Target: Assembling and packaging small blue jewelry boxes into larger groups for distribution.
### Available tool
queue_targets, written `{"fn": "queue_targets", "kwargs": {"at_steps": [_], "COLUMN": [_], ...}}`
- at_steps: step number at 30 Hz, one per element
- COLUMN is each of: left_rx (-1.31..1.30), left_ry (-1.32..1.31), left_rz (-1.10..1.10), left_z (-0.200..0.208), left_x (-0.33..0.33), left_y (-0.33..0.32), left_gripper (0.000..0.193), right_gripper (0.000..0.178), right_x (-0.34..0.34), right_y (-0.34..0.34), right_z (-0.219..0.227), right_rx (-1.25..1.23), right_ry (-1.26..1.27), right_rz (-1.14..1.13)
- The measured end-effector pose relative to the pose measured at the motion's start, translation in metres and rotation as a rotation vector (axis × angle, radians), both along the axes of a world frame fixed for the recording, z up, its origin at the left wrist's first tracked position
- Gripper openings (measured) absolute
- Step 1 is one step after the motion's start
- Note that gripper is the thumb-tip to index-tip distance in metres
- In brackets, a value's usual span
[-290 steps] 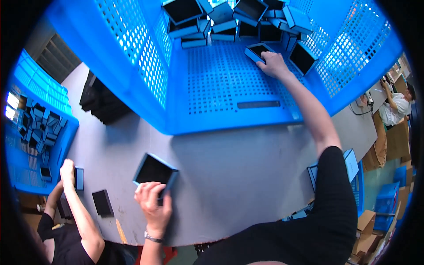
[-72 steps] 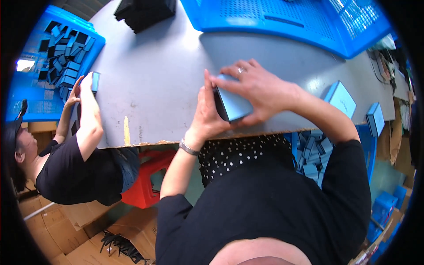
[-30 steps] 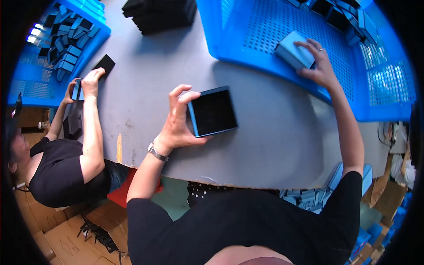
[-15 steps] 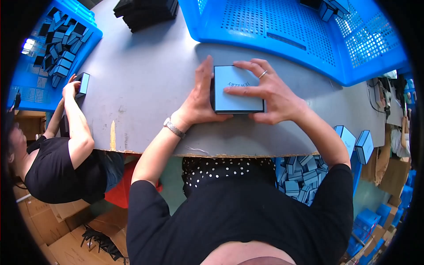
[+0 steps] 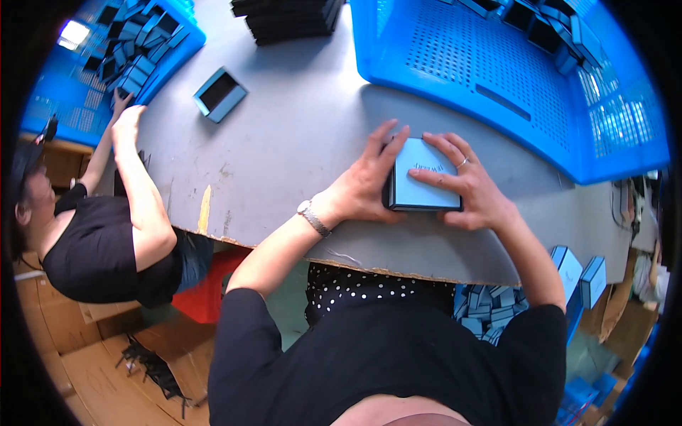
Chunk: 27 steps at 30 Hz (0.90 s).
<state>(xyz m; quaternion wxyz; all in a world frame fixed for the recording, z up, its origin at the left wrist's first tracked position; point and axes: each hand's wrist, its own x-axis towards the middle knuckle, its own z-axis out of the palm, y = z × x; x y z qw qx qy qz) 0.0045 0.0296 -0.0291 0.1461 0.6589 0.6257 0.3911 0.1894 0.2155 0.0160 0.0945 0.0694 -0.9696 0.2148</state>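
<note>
A light blue, black-edged jewelry box (image 5: pixel 424 186) lies lid up on the grey table, held between my two hands. My left hand (image 5: pixel 371 177) presses against its left side, with the thumb along the near edge. On the other side, my right hand (image 5: pixel 472 186) grips the box by its right side, and one finger rests across the lid. The box's underside is hidden. Farther left on the table is an open box part (image 5: pixel 219 94), pale blue outside and dark inside.
A large blue crate (image 5: pixel 465 96) with several boxes stands beyond my hands. Black stacked pieces (image 5: pixel 288 20) sit left of it. At far left, a person (image 5: pixel 106 241) reaches into another blue crate (image 5: pixel 174 65) of boxes. Below the table edge at right are many boxes (image 5: pixel 490 309).
The view has shifted, so the scene sits lower and farther right. My hands still hold the box. The person at left has released a box part onto the table and reached into the crate.
</note>
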Motion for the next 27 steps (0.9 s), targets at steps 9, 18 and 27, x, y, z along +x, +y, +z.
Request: {"fn": "queue_targets", "kwargs": {"at_steps": [9,18,27], "left_rx": [0.117,-0.098,-0.219], "left_ry": [0.550,0.377,0.242], "left_rz": [0.735,0.827,0.722], "left_z": [0.015,-0.006,0.035], "left_x": [-0.148,-0.210,-0.150], "left_y": [-0.039,-0.085,-0.063], "left_gripper": [0.077,0.048,0.037], "right_gripper": [0.050,0.033,0.062], "right_x": [0.060,0.088,-0.116], "right_y": [0.018,0.221,0.432], "right_z": [0.022,0.058,0.047], "right_rx": [0.000,0.406,1.282], "right_ry": [-0.052,0.143,-0.110], "right_rz": [-0.297,-0.762,-1.355]}}
